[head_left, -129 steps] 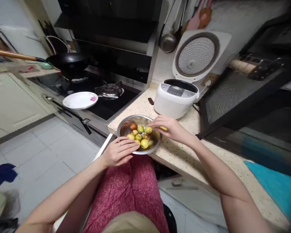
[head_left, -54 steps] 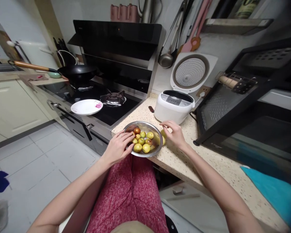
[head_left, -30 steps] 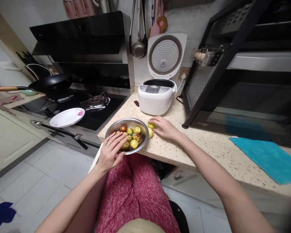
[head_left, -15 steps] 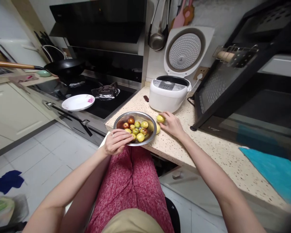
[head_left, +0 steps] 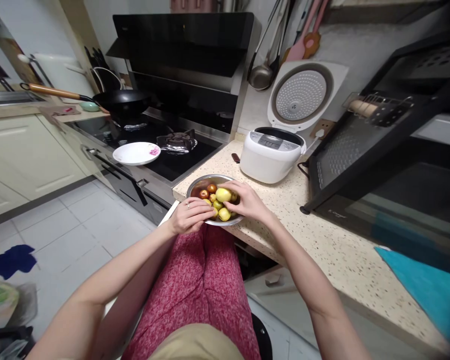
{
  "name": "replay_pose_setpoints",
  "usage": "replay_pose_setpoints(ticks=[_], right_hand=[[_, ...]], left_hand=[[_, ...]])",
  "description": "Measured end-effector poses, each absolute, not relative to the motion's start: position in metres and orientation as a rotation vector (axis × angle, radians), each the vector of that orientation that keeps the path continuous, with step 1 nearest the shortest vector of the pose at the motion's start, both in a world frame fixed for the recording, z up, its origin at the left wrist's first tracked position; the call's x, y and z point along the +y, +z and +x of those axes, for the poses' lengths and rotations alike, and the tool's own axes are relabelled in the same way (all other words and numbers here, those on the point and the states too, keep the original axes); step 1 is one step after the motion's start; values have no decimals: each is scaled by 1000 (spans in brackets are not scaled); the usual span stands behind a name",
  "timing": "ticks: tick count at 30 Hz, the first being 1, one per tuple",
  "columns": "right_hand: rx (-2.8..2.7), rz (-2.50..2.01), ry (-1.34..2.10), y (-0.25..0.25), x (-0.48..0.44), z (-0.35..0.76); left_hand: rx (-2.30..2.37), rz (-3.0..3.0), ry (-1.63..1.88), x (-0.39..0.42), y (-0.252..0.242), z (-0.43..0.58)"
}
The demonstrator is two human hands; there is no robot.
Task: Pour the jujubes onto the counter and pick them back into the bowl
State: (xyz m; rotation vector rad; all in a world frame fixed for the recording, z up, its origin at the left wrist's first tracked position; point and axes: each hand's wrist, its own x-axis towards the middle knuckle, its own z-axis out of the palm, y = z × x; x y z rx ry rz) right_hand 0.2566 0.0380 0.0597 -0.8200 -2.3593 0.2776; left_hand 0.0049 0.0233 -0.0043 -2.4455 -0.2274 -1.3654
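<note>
A stainless steel bowl (head_left: 195,186) of jujubes sits at the counter's front edge, just in front of my knees. Yellow-green jujubes and a few brown-red jujubes (head_left: 211,188) lie inside it. My right hand (head_left: 245,200) is over the bowl's right side, closed on a yellow-green jujube (head_left: 223,195) between thumb and fingers. At the front left, my left hand (head_left: 190,216) lies across the rim, fingers together and reaching inside; it steadies the bowl. Its thumb and fingertips are partly hidden. My right hand covers the bowl's right rim.
Behind the bowl stands a white rice cooker (head_left: 268,155), lid raised. A black oven (head_left: 390,170) is at the right, near a blue cloth (head_left: 423,287). To the left, a floral plate (head_left: 135,154) rests at the cooktop's front edge, with a wok (head_left: 122,102) behind.
My right hand has carried the jujube left, from above the counter to over the bowl. My left hand stays on the rim. The view has shifted slightly.
</note>
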Motion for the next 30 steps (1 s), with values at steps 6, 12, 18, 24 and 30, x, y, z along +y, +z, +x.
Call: replay_pose_setpoints(ticks=[6, 12, 18, 24, 30], right_hand=[[-2346, -848, 300, 52, 45, 260], [-2234, -898, 257, 56, 41, 297], [-2148, -1050, 195, 45, 28, 341], [-2251, -1063, 340, 28, 27, 333], [-2225, -1045, 322, 23, 28, 324]], left_hand=[[-238, -2463, -1353, 26, -7, 3], [-236, -2455, -1387, 24, -3, 2], [-236, -2471, -1375, 23, -2, 1], [-232, -2499, -1342, 25, -1, -2], [-239, -2547, -1249, 26, 1, -1]])
